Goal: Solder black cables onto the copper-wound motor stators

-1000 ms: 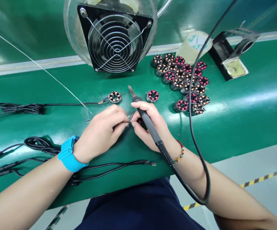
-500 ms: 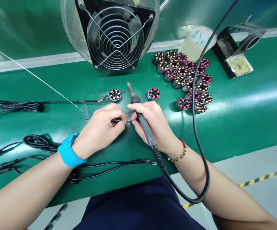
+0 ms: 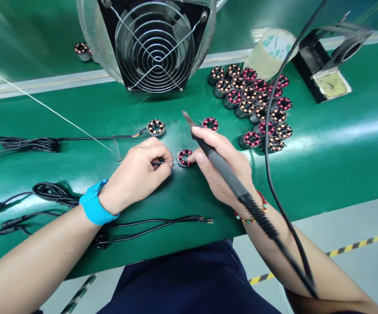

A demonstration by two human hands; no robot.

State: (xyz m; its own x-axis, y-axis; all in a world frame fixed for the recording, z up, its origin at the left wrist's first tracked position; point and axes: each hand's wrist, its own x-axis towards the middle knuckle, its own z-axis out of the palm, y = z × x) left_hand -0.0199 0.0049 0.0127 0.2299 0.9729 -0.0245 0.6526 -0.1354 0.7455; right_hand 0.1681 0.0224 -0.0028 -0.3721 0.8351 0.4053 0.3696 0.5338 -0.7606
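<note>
My right hand (image 3: 226, 161) is closed round a soldering iron (image 3: 219, 163), its tip pointing away from me and up to the left. A finger of that hand touches the right side of a red-wound motor stator (image 3: 184, 158) lying on the green bench. My left hand (image 3: 143, 170) pinches a thin black cable at the stator's left side; the cable end is mostly hidden by the fingers. Just beyond sit a copper-wound stator (image 3: 156, 128) with a cable attached and a second red-wound stator (image 3: 210, 124), partly behind my right hand.
A fan (image 3: 158, 56) stands at the back. Several stators (image 3: 246, 109) cluster at the right, near a tape roll (image 3: 272, 52) and an iron stand (image 3: 326, 65). Black cables (image 3: 56, 194) lie at the left and front. The iron's cord (image 3: 269, 117) hangs at the right. Solder wire (image 3: 54, 113) stretches at the left.
My right hand has moved right, tilting the soldering iron further over. The red-wound stator between my hands is now uncovered. My left hand has stayed almost still.
</note>
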